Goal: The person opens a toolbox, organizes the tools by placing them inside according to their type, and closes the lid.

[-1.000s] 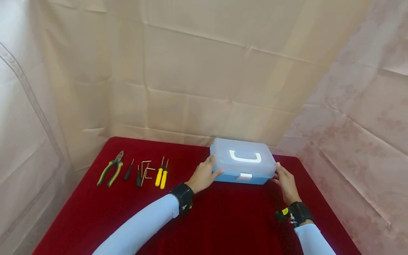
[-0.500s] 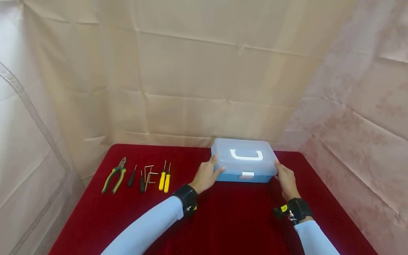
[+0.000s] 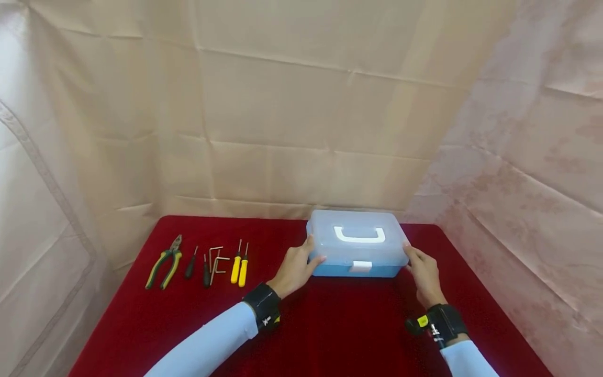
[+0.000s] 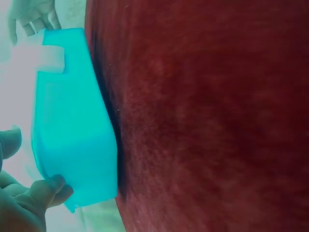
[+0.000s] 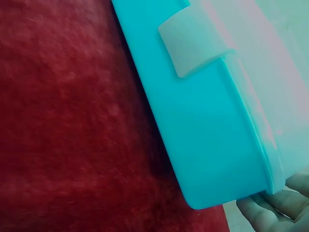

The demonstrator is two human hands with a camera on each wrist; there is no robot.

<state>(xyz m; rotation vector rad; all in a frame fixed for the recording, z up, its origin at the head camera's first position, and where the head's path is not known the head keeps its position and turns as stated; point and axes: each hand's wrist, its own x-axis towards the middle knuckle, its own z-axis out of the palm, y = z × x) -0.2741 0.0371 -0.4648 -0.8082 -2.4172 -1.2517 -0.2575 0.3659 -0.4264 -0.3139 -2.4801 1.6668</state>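
A toolbox [image 3: 355,254] with a blue base, a frosted lid, a white handle and a white front latch stands at the back right of the red table. Its lid is down. My left hand [image 3: 296,266] grips its left end, thumb at the front corner; in the left wrist view the fingertips [image 4: 50,188] are at the rim. The right hand [image 3: 424,272] holds the opposite end. From the right wrist, its fingers [image 5: 263,215] show under the lid's edge, partly cut off by the frame.
To the left lie green-and-yellow pliers [image 3: 154,272], two small dark screwdrivers [image 3: 190,268], several hex keys [image 3: 214,267] and two yellow-handled screwdrivers [image 3: 243,273]. Beige cloth [image 3: 264,178] hangs right behind the table's back edge [image 3: 235,218].
The head view has shifted a little. Since half a second ago the toolbox has come slightly nearer to me, both hands staying on its ends. The loose tools lie as before.
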